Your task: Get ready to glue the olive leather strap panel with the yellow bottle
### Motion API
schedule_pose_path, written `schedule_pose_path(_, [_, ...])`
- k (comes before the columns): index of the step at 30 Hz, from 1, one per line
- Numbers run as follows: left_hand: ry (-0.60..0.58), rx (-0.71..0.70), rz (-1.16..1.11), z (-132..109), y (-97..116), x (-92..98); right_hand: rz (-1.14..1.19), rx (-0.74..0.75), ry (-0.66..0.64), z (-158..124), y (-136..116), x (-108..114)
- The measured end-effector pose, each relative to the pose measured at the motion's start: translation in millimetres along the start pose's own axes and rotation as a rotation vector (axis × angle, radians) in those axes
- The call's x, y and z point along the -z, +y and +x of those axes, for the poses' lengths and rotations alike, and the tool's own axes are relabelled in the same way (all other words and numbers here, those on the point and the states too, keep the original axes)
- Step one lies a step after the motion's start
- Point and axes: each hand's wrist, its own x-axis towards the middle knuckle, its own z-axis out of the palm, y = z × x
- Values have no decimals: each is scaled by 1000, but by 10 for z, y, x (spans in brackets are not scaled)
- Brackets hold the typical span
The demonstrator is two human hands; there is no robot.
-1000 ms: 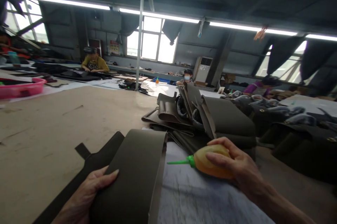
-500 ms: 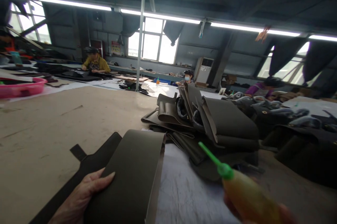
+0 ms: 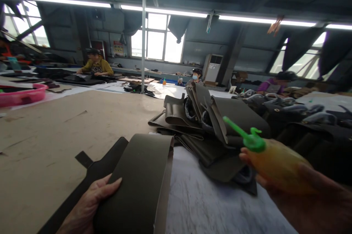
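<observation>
A long worktable (image 3: 55, 131) with a tan board top runs away from the person, and a pale marbled sheet (image 3: 203, 204) covers its near part. Behind that sheet a heap of dark olive leather pieces (image 3: 220, 124) is stacked, some flat and some folded upright. At the far benches three other people sit at work, one in a yellow top (image 3: 96, 66), and a pink plastic basket (image 3: 20, 94) stands at the left edge.

Nearer, a folded olive leather panel (image 3: 140, 179) rests on the table's near edge on a darker strip. The left hand (image 3: 88, 206) clasps its left side, thumb lying on top. The right hand (image 3: 297, 186) is wrapped around an amber squeeze glue bottle (image 3: 277, 164), lifted above the marbled sheet, its green nozzle (image 3: 242, 133) pointing up and left toward the heap.
</observation>
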Motion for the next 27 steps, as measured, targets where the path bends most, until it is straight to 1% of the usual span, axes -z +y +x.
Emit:
schedule_pose_path(1, [-5,7,0,-2,3,2,84,-92,-2,-19,29,-4])
schedule_pose_path(2, [-11,14,-3,-4,7,3,126,-201,-25,-46,81,-17])
schedule_pose_path(3, [-15,21,-12,-5,11,4,134,-279,-52,-76,148,-39])
schedule_pose_path(4, [-18,27,-21,-5,14,6,96,-316,-76,-107,221,-72])
schedule_pose_path(5, [-13,24,-31,-3,15,10,43,-303,-80,-136,292,-113])
schedule_pose_path(7, [-2,24,-46,3,11,21,-83,-203,-56,-176,403,-208])
schedule_pose_path(10, [33,16,-36,9,3,35,-282,-55,-30,-176,487,-333])
schedule_pose_path(12, [58,16,-24,0,3,26,-397,30,-31,-153,520,-381])
schedule_pose_path(14, [70,15,-27,-16,10,1,-526,165,-33,-129,564,-400])
schedule_pose_path(18, [63,5,-18,-34,25,-33,-723,486,-111,-64,696,-388])
schedule_pose_path(20, [45,6,-15,-37,30,-29,-762,593,-154,-6,767,-364])
schedule_pose_path(23, [65,10,-20,-42,32,-17,-791,676,-150,110,845,-304])
schedule_pose_path(25, [104,8,-15,-39,29,-11,-795,690,-130,186,864,-258])
schedule_pose_path(27, [119,17,4,-22,21,2,-797,678,-116,250,850,-226])
